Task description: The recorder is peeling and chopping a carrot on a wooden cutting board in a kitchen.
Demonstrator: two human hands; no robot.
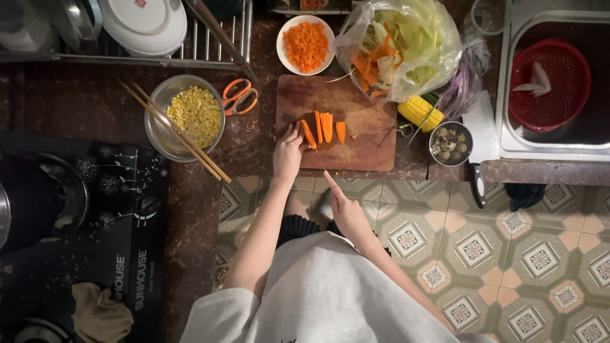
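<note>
— How are your hands placed now?

— My left hand (289,151) presses down on the carrot strip (309,134) at the near-left part of the wooden cutting board (356,108), fingers curled together on it, so it does not roll. My right hand (346,206) is closed around the handle of a knife (319,160); the forefinger lies stretched along the top to guide it. The blade is thin and dark here, I see it only a little, pointing up to the carrot.

— And the other pieces?

— Three more carrot strips (327,126) lie just beside it on the right, apart from my fingers, waiting in a row.

— Why is the plate so close?

— The white plate of diced carrot (305,44) stands just behind the board, easy to reach. The plastic bag of vegetable scraps (406,41) rests on the board's far-right corner, a corn cob (419,112) beneath it. On my left, a metal bowl of corn kernels (194,115) carries chopsticks (173,130) across its rim, orange scissors (239,96) near.
</note>
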